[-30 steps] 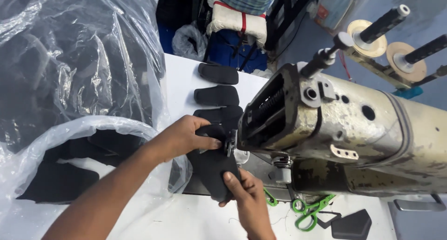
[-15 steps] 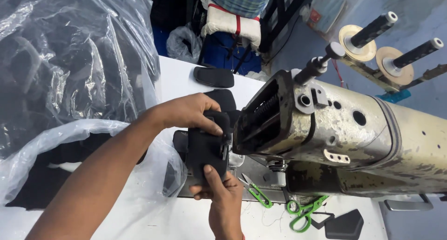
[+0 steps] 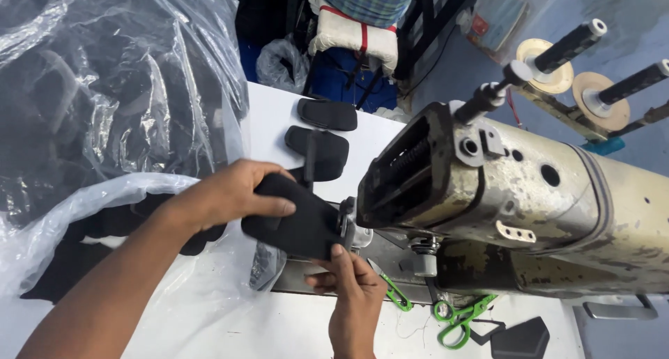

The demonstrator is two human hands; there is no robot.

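A black padded fabric piece (image 3: pixel 296 220) lies at the needle end of a worn cream industrial sewing machine (image 3: pixel 502 199). My left hand (image 3: pixel 230 195) grips its far left end from above. My right hand (image 3: pixel 352 289) pinches its near edge from below, beside the presser foot. Behind it, two finished black pieces (image 3: pixel 320 150) (image 3: pixel 327 113) trail in a chain across the white table (image 3: pixel 268 119). The needle area itself is hidden by the piece and the machine head.
A large clear plastic bag (image 3: pixel 104 108) full of black pieces fills the left. Green-handled scissors (image 3: pixel 460 317) and another black piece (image 3: pixel 519 339) lie at the front right. Thread spindles (image 3: pixel 557 56) stand behind the machine. A stool with a cushion (image 3: pixel 348 35) is beyond the table.
The stitched pieces have slid away along the table. My left hand drew back to the left and both hands now hold a fresh black piece turned toward the needle.
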